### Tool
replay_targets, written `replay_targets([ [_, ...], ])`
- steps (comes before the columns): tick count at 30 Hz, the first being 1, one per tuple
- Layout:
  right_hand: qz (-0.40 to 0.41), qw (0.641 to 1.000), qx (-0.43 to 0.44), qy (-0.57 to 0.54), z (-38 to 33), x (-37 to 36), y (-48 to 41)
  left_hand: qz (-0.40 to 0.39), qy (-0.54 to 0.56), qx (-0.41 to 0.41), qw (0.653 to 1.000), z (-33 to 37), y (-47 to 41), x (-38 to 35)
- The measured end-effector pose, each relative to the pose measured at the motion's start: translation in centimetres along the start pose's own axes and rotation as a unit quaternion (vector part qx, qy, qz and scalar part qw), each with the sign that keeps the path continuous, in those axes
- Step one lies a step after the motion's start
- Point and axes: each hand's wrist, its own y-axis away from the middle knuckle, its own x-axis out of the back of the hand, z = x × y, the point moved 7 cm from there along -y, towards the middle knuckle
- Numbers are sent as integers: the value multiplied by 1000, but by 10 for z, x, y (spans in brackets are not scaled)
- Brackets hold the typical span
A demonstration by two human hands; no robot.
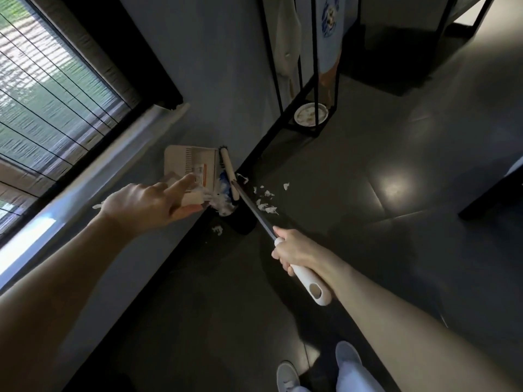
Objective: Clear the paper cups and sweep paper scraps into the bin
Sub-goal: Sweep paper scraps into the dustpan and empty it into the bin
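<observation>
My left hand [152, 205] holds the white handle of a beige dustpan [189, 165], index finger stretched along it; the pan is tipped up by the wall over a dark bin [242, 222]. White scraps and something blue [223, 200] lie at the bin's mouth. My right hand [288, 250] grips the white handle of a broom [310, 281]. Its dark shaft runs up to the broom head [227, 169] beside the dustpan. Loose paper scraps [266, 203] lie on the dark floor right of the shaft, and one scrap [217, 230] lies left of the bin. No paper cups are visible.
A black metal rack [278, 80] with hanging clothes stands behind, a white dish [310, 114] on its base. A window with blinds [56, 108] fills the left wall. Dark furniture [492, 193] stands at the right edge. My shoes [287, 376] are at the bottom.
</observation>
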Motion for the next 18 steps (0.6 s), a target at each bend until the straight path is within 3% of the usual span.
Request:
replay_targets([
  [12, -17, 995, 48, -90, 18, 19, 51, 5, 18, 11, 1000, 3, -3, -22],
  [18, -47, 984, 15, -174, 25, 9, 26, -12, 40, 41, 998, 13, 5, -45],
])
